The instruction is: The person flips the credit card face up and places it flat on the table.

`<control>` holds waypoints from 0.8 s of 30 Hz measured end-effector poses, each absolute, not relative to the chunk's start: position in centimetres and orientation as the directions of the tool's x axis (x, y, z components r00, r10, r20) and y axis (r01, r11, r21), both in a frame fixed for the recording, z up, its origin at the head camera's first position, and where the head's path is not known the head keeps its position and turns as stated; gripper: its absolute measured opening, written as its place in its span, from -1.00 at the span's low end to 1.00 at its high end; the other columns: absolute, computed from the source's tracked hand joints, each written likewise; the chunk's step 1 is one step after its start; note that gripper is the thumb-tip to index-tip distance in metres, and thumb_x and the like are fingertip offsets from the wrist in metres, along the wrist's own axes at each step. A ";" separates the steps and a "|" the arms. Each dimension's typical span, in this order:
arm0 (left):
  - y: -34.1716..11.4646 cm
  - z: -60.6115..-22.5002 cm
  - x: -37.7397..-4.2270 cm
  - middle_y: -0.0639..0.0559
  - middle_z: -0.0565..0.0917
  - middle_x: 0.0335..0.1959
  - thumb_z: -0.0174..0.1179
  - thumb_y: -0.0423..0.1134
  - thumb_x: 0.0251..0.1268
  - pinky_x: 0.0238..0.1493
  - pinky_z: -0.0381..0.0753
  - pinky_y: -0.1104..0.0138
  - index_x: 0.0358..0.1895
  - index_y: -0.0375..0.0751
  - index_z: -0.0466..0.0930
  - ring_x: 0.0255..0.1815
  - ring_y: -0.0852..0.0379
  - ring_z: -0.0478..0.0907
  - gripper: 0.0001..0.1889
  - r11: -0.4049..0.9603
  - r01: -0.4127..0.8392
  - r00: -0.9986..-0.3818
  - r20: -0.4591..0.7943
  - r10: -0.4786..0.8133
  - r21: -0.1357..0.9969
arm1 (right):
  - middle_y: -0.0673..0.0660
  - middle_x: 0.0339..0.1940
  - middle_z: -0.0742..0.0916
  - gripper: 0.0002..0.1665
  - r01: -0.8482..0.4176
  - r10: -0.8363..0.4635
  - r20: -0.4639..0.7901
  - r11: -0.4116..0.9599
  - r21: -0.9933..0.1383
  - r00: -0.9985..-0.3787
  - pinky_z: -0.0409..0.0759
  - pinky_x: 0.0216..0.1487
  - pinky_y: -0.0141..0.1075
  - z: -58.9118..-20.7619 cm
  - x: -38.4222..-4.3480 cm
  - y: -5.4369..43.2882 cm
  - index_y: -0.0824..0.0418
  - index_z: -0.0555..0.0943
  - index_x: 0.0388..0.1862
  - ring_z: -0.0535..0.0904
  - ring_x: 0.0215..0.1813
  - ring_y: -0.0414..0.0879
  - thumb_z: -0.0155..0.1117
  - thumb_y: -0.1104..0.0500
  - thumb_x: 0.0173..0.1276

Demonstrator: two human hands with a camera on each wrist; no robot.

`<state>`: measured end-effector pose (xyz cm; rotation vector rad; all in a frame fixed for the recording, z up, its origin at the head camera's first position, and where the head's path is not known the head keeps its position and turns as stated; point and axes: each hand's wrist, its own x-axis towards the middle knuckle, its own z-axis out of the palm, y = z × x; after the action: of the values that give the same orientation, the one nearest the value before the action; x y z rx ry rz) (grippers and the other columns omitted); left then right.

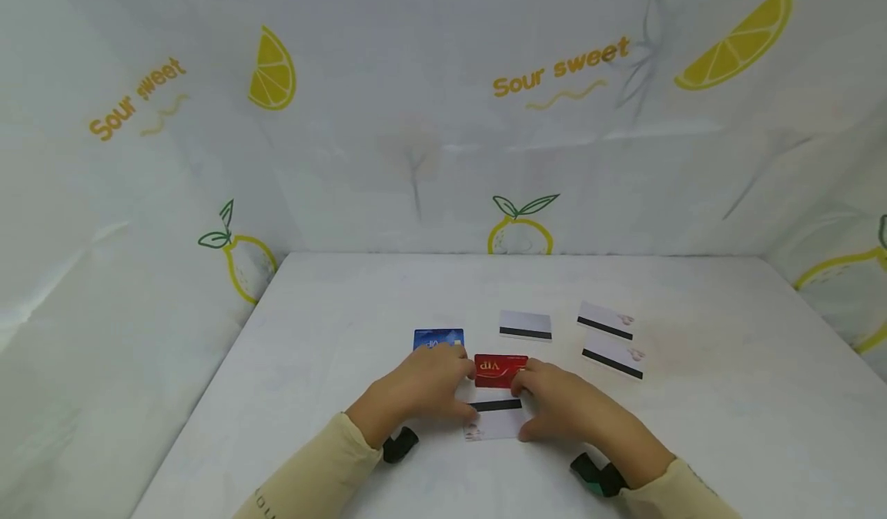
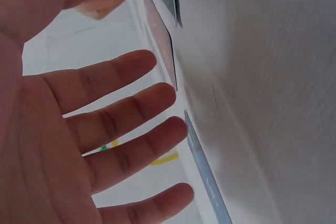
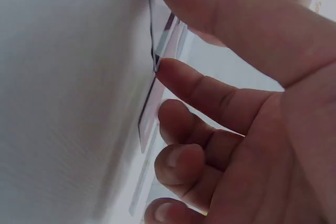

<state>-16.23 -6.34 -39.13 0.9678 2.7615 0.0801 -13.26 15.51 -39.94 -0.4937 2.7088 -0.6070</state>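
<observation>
The white plastic card with a black stripe along its far side (image 1: 497, 423) is at the near end of the group, just in front of the glossy red VIP card (image 1: 495, 371) and between the two hands I am watching. Handling that striped card looks to be the step in hand; whether it is being lifted or set down, I cannot tell. On my right hand (image 1: 564, 403) the grip is narrow, with thumb and index finger pinching the card at its right end, corner to corner. On my left hand (image 1: 426, 384) the grip is wide, four fingers straight and spread, thumb by the card's left edge, index finger just beside the red one. I judge the next move calls for keeping the card level, without either index finger nudging its red neighbour.

Past my left fingers lies a blue VIP card (image 1: 438, 337), its near edge covered. Farther out on the white tabletop (image 1: 721, 442) are a plain white striped card (image 1: 524, 323) and, to its right, two with pinkish prints, a farther card (image 1: 605, 319) and a nearer card (image 1: 613, 356). Behind hangs a white lemon-printed sheet (image 1: 388, 80).
</observation>
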 end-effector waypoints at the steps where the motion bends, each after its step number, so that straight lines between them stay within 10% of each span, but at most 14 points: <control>1: -6.3 -39.3 -16.1 0.20 0.59 -0.18 0.41 0.29 -0.03 -0.22 0.52 0.34 -0.01 0.06 0.68 -0.19 0.24 0.46 -0.45 0.776 0.620 -0.752 -0.192 0.630 0.118 | -0.06 -0.18 0.63 -0.48 -0.259 -0.396 -0.230 0.849 -0.460 -0.889 0.59 0.10 -0.02 -40.0 -13.2 15.5 0.03 0.65 -0.21 0.53 -0.08 -0.10 0.71 0.03 -0.18; 10: -5.9 -39.8 -15.6 0.18 0.57 -0.15 0.48 0.24 -0.08 -0.21 0.52 0.29 0.00 0.07 0.67 -0.19 0.21 0.45 -0.45 0.757 0.647 -0.739 -0.168 0.653 0.095 | -0.09 -0.34 0.60 -0.40 -0.177 -0.305 -0.234 0.878 -0.444 -0.923 0.50 -0.21 -0.19 -40.1 -13.4 15.4 0.03 0.55 -0.28 0.47 -0.29 -0.13 0.73 -0.03 -0.26; 17: -5.9 -39.4 -15.8 0.17 0.61 -0.19 0.39 0.02 0.17 -0.21 0.56 0.41 -0.11 0.04 0.74 -0.23 0.27 0.50 -0.73 0.763 0.623 -0.759 -0.105 0.643 0.172 | -0.05 -0.57 0.57 -0.75 -0.189 -0.369 -0.174 0.761 -0.621 -0.913 0.41 -0.41 -0.33 -40.1 -14.0 16.6 0.07 0.56 -0.40 0.45 -0.44 -0.16 0.52 0.10 0.13; 24: -6.4 -39.5 -16.3 0.16 0.55 0.00 0.43 0.17 0.03 -0.14 0.54 0.42 0.09 0.02 0.61 -0.09 0.25 0.48 -0.44 0.709 0.677 -0.726 0.020 0.687 0.197 | 0.02 -0.52 0.70 -0.84 -0.056 -0.349 -0.198 0.599 -0.798 -0.916 0.50 -0.32 -0.29 -40.0 -15.4 18.2 0.17 0.62 -0.33 0.55 -0.38 -0.09 0.36 0.10 0.31</control>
<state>-16.27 -6.42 -39.49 1.1394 2.8538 0.2950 -15.39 18.21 -40.01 -0.3284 2.4956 -1.2288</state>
